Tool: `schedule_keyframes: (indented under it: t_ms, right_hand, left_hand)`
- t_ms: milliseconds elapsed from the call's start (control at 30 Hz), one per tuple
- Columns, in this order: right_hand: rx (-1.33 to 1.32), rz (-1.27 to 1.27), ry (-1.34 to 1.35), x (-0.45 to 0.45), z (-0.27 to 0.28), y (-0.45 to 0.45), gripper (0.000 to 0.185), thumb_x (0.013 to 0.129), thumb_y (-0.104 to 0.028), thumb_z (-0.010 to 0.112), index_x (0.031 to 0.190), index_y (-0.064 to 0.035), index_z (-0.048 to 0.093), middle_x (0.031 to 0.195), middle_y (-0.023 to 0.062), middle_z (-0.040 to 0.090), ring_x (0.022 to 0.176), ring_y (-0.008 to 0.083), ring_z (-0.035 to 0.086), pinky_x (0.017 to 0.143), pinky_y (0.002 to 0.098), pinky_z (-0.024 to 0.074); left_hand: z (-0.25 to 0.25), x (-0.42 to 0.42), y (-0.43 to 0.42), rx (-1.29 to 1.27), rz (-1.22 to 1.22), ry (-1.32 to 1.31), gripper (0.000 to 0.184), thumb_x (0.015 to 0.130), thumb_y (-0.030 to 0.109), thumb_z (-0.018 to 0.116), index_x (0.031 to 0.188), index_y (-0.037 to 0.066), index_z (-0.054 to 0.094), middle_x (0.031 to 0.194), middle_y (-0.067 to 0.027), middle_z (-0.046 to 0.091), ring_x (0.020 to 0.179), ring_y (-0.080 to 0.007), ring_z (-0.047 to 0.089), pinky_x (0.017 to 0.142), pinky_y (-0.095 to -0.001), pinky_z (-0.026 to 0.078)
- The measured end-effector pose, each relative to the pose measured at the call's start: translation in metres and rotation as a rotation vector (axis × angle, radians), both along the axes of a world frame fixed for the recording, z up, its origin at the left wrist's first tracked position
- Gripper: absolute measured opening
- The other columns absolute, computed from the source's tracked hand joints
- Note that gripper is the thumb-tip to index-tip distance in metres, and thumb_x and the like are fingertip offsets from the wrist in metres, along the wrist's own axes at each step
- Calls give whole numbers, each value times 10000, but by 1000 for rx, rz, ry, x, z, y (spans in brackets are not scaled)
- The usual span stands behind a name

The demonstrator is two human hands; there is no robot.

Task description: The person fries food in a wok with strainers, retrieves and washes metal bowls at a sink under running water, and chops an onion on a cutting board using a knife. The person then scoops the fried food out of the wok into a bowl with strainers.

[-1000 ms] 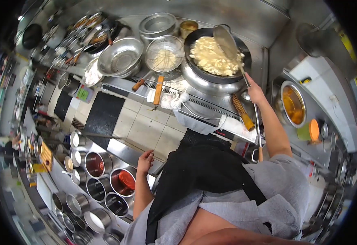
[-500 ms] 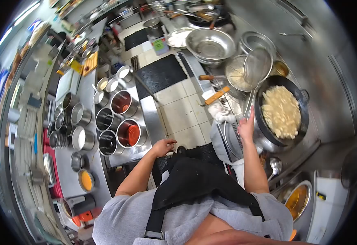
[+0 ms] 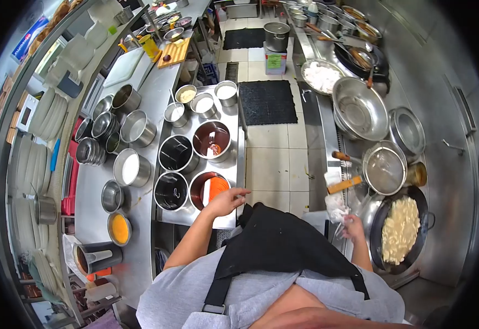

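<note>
My left hand (image 3: 228, 202) hovers empty with fingers stretched out, over the near edge of the steel counter beside a pot of red liquid (image 3: 196, 194) with an orange-red thing in it. My right hand (image 3: 354, 227) is closed at the lower end of a crumpled white cloth (image 3: 335, 206); its fingertips are small and partly hidden. Beyond it, a round mesh strainer (image 3: 384, 167) rests on the stove counter. Right of that hand, a black wok (image 3: 380, 233) holds a heap of pale, wet-looking pieces (image 3: 401, 230).
Pots of dark liquid (image 3: 177, 153) and white-filled containers (image 3: 226, 92) stand on the left counter. A large steel bowl (image 3: 361, 107) and a plate of white food (image 3: 320, 75) sit beyond the strainer. A black mat (image 3: 268, 102) lies in the tiled aisle. Stacked plates (image 3: 25, 172) line the left shelf.
My view has turned, shifting the scene. The strainer, earlier raised with its wire handle in my right hand, now lies lower on the counter. My right hand is closer to the white cloth.
</note>
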State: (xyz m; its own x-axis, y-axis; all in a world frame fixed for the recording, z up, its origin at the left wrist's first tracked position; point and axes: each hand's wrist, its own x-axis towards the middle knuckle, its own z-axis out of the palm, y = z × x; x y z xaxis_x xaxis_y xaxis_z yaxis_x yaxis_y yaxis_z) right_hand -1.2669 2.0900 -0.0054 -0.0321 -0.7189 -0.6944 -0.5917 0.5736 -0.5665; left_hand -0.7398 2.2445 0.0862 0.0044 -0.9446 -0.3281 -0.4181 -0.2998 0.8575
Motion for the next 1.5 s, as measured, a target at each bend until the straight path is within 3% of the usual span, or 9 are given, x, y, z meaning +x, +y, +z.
schedule_keyframes:
  t_ms: [100, 167, 200, 333, 400, 700, 1167, 1333, 1500]
  right_hand:
    - [14, 63, 125, -5, 8, -9, 305, 839, -63, 631, 1137, -129, 610, 778, 90, 620, 629, 194, 658, 460, 353, 527]
    - [-568, 479, 476, -57, -47, -22, 344, 816, -64, 658, 1157, -86, 614, 792, 130, 647, 656, 192, 663, 573, 360, 550]
    - [-557, 478, 476, -44, -29, -31, 344, 816, -64, 658, 1157, -86, 614, 792, 130, 647, 656, 192, 663, 573, 360, 550]
    - [-166, 432, 290, 29, 46, -83, 333, 828, -61, 656, 1156, -19, 611, 955, 162, 679, 826, 230, 681, 734, 345, 544]
    - [-287, 516, 100, 100, 99, -115, 355, 836, -92, 661, 1185, -44, 613, 1002, 197, 678, 954, 317, 674, 842, 390, 523]
    - [-797, 961, -226, 318, 221, -332, 374, 878, -59, 594, 1252, -51, 577, 1059, 145, 654, 911, 307, 655, 823, 376, 515]
    - [-437, 911, -134, 393, 60, -490, 352, 854, -5, 513, 1194, -44, 597, 1001, 159, 674, 901, 303, 665, 814, 383, 522]
    - [-131, 670, -107, 385, 42, -527, 435, 805, 53, 482, 1216, -44, 588, 961, 153, 680, 830, 247, 674, 776, 351, 538]
    - [-194, 778, -98, 419, 54, -598, 456, 791, 58, 494, 1224, -52, 585, 973, 165, 683, 866, 274, 681, 790, 363, 542]
  left_hand:
    - [7, 25, -40, 5, -13, 7, 385, 934, 166, 598, 1311, 93, 576, 1166, -126, 661, 923, -234, 664, 845, -353, 523]
    - [11, 42, -70, 20, -56, -5, 401, 938, 162, 589, 1333, 100, 558, 1205, -125, 644, 945, -233, 657, 865, -354, 518]
    - [15, 48, -87, 30, -59, -2, 401, 938, 162, 589, 1333, 100, 558, 1205, -125, 644, 945, -233, 657, 865, -354, 518]
    - [11, 65, -148, 43, -66, -35, 438, 932, 156, 591, 1361, 107, 523, 1202, -144, 634, 980, -259, 665, 868, -365, 521]
    - [7, 71, -182, 15, -91, -61, 439, 929, 150, 592, 1361, 106, 523, 1187, -144, 634, 977, -259, 668, 862, -364, 523]
    - [16, 90, -342, -102, -184, -160, 420, 922, 179, 609, 1333, 123, 551, 1094, -136, 635, 863, -249, 636, 789, -369, 525]
    - [-27, 254, -515, -22, -36, -157, 472, 904, 178, 629, 1351, 67, 524, 1166, -158, 645, 956, -275, 662, 850, -375, 527]
    - [-37, 299, -595, -31, -113, -203, 478, 895, 213, 626, 1330, 41, 527, 1178, -165, 641, 965, -306, 654, 878, -396, 514]
    - [-34, 336, -658, -22, -43, -198, 463, 859, 230, 656, 1262, 22, 564, 1153, -207, 649, 1081, -373, 616, 921, -442, 494]
